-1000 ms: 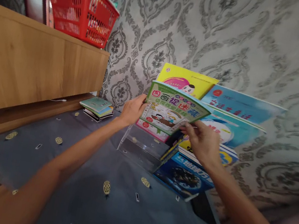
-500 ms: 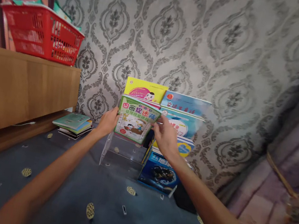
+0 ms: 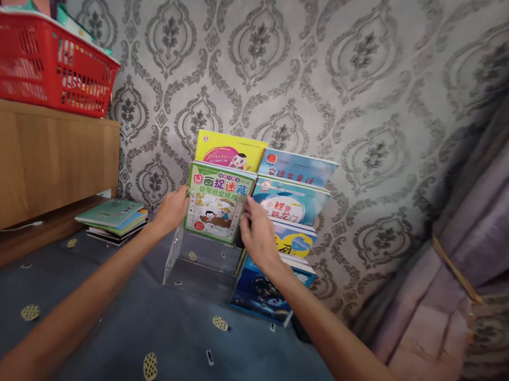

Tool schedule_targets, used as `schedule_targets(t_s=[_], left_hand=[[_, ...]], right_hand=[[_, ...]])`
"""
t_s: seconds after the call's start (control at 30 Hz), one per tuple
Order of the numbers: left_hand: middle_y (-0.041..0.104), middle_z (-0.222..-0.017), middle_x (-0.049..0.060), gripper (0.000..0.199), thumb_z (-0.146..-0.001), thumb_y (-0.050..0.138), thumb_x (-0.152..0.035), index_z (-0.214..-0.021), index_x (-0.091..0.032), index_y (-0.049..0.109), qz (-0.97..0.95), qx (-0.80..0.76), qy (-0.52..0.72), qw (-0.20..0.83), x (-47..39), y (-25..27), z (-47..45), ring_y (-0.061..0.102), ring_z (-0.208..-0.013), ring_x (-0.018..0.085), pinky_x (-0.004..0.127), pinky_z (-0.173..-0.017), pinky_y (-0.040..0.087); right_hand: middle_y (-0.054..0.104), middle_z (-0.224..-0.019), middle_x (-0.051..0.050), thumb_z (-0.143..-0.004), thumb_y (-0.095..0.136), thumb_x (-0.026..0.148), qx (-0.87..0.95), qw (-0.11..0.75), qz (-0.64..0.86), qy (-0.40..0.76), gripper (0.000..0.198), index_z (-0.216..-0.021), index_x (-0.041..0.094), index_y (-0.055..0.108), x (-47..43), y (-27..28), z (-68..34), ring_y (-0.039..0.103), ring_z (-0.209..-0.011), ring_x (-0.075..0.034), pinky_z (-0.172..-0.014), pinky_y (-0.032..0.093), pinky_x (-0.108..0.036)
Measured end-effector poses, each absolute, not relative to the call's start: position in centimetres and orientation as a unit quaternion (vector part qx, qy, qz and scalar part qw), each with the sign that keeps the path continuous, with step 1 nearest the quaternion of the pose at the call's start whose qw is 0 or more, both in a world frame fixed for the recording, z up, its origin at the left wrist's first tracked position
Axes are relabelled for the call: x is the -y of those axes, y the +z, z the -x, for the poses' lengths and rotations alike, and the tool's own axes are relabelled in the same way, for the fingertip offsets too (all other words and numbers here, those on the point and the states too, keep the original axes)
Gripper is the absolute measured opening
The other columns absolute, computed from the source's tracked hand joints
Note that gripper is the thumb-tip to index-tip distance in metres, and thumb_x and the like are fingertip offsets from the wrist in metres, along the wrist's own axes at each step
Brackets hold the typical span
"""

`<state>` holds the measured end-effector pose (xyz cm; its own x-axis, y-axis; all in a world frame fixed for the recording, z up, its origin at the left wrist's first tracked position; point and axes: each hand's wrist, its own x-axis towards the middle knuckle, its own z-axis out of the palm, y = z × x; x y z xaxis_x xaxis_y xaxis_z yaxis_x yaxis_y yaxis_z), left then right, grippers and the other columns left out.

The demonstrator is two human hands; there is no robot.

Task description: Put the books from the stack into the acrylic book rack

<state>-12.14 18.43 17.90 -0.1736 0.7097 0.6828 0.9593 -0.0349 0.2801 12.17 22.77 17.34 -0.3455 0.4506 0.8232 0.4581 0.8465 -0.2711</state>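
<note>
A green picture book (image 3: 214, 213) stands upright in a clear stepped book rack (image 3: 204, 279). My left hand (image 3: 172, 210) is closed at its left edge. At the opposite edge, my right hand (image 3: 260, 236) pinches the same book; some of its fingers are hidden. Behind the green book rises a yellow book (image 3: 216, 144). The rack's right column holds a light blue book (image 3: 298, 168) at the top, then a turquoise book (image 3: 311, 204). Lower down come a blue-and-yellow book (image 3: 302, 241) and a dark blue book (image 3: 260, 296), both partly covered by my right hand and forearm.
A stack of books (image 3: 112, 218) lies on the patterned blue floor covering (image 3: 109, 342) beside the wooden cabinet (image 3: 27, 163). On the cabinet sits a filled red basket (image 3: 54, 66). Patterned wallpaper (image 3: 356, 116) backs the rack, and a tied curtain (image 3: 458, 266) hangs at right.
The green book has gone from slightly tilted to straight and level in the rack, my hands still at its sides. The whole view has shifted, so most things appear further left.
</note>
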Motion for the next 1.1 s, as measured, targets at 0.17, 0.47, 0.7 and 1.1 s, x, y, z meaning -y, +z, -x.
schedule_targets(t_s=[0.17, 0.47, 0.7, 1.1], left_hand=[[0.07, -0.1, 0.012, 0.011, -0.097, 0.046, -0.02, -0.1, -0.02, 0.056, 0.615, 0.681, -0.359, 0.172, -18.6, 17.9, 11.6, 0.066, -0.098, 0.025, 0.032, -0.081, 0.045], [0.069, -0.109, 0.012, 0.014, -0.097, 0.045, -0.02, -0.104, -0.02, 0.058, 0.606, 0.691, -0.356, 0.169, -18.4, 17.7, 11.1, 0.064, -0.105, 0.026, 0.034, -0.088, 0.046], [0.068, -0.118, 0.012, 0.02, -0.098, 0.043, -0.019, -0.112, -0.02, 0.058, 0.601, 0.705, -0.349, 0.139, -18.1, 17.9, 10.6, 0.063, -0.111, 0.025, 0.033, -0.091, 0.046], [0.067, -0.113, 0.014, 0.016, -0.095, 0.046, -0.02, -0.104, -0.017, 0.059, 0.608, 0.674, -0.414, 0.07, -18.7, 18.0, 11.2, 0.063, -0.107, 0.028, 0.039, -0.091, 0.047]], right_hand=[[0.051, -0.149, -0.02, -0.092, 0.047, 0.02, 0.82, 0.495, 0.287, -0.035, 0.052, -0.143, 0.015, 0.051, -22.9, 16.8, -11.7, 0.045, -0.141, -0.035, -0.117, 0.037, -0.059], [0.052, -0.149, -0.018, -0.09, 0.049, 0.017, 0.824, 0.494, 0.278, -0.004, 0.047, -0.135, 0.016, 0.062, -22.7, 16.9, -12.0, 0.045, -0.14, -0.038, -0.116, 0.036, -0.062], [0.05, -0.151, -0.016, -0.089, 0.049, 0.02, 0.823, 0.495, 0.277, -0.013, 0.045, -0.131, 0.015, 0.066, -23.0, 16.5, -11.9, 0.043, -0.142, -0.036, -0.117, 0.036, -0.058], [0.052, -0.149, -0.017, -0.089, 0.049, 0.019, 0.828, 0.491, 0.269, -0.023, 0.041, -0.125, 0.015, 0.069, -23.2, 16.2, -11.8, 0.047, -0.14, -0.034, -0.115, 0.04, -0.056]])
